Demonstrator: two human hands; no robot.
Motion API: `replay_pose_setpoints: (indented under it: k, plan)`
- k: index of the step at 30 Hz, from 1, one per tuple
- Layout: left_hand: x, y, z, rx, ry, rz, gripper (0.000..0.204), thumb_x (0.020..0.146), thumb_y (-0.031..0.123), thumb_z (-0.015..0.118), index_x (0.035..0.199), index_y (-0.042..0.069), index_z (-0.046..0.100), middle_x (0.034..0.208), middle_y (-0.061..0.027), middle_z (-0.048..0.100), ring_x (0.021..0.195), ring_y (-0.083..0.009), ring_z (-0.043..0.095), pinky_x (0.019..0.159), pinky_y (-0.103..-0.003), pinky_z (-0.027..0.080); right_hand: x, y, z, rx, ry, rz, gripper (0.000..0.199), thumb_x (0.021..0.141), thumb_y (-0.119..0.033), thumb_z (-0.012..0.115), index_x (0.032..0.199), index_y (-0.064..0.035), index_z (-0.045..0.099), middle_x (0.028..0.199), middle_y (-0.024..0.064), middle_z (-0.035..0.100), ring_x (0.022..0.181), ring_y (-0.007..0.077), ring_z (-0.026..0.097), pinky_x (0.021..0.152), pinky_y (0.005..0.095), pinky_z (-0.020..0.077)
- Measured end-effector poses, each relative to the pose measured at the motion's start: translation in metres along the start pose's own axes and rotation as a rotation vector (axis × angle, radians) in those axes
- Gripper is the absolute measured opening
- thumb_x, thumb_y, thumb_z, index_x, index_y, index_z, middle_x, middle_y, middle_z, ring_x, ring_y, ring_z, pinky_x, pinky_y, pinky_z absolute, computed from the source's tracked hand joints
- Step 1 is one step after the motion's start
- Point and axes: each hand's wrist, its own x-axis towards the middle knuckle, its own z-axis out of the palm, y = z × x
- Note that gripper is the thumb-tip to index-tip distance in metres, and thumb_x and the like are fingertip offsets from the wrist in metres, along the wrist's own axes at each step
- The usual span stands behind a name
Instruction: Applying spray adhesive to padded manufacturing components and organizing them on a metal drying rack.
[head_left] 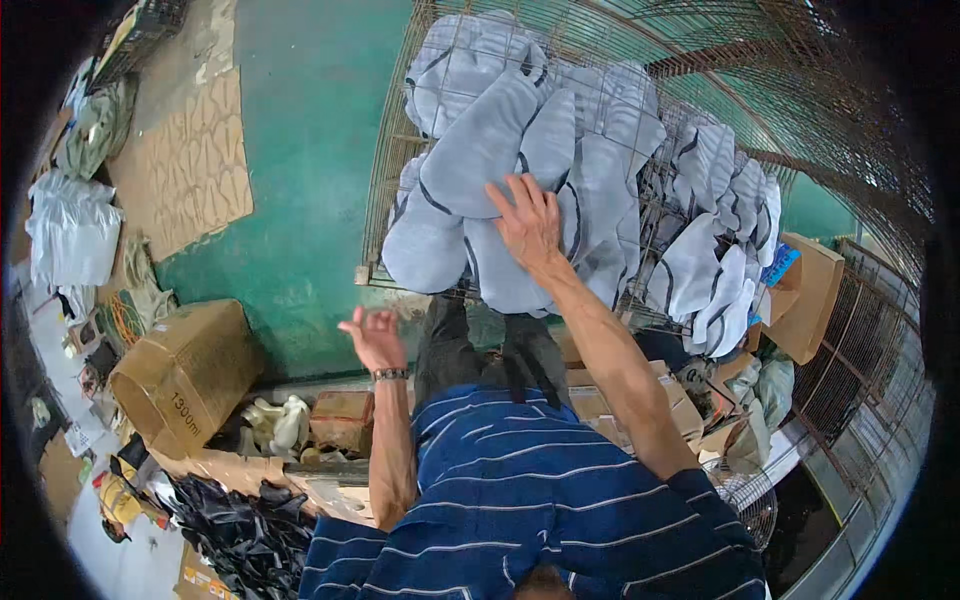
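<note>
A green floor [305, 130] spreads below a wire rack [389, 150] heaped with grey insoles [480, 140]; a cardboard box [190, 370] sits at left. The insoles lie directly under the right hand [530, 225], its fingers splayed on top. The left hand [377, 340], loosely curled and empty, hangs apart from them.

Sole-shaped pieces [475, 145] look matt and cloth-like up to the near edge of the metal wire rack [384, 180]; the plastic bag [75, 235] is glossy, the cardboard box [180, 375] matt.

right hand [532, 232] touches grey sole-shaped pieces [475, 150], left hand [379, 343] hovers loosely curled.
</note>
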Motion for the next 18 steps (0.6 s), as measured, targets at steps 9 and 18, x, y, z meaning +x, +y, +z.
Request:
replay_pose_setpoints:
  k: [9,18]
  plan:
    - [0.0,-0.06,0.149,1.218,-1.318,0.141,0.027,0.091,0.029,0.077,0.093,0.003,0.072,0.09,-0.0067,0.07,0.084,-0.0196,0.065,0.078,-0.034,0.051,0.009,0.018,0.012,0.069,-0.069,-0.126,0.048,0.072,-0.01,0.077,0.118,-0.0111,0.067,0.112,0.007,0.063,0.111,0.0304,0.062,0.078,0.0399,0.0605]
    - [0.077,-0.126,0.1,0.814,-0.998,-0.314,0.038,0.1,0.04,0.068,0.094,0.003,0.071,0.087,-0.0015,0.068,0.083,-0.0097,0.061,0.076,-0.027,0.048,0.195,0.116,-0.113,-0.013,0.163,-0.077,0.028,0.092,-0.013,0.061,0.117,-0.0016,0.069,0.104,0.0229,0.072,0.099,0.0412,0.069,0.087,0.0455,0.0555]
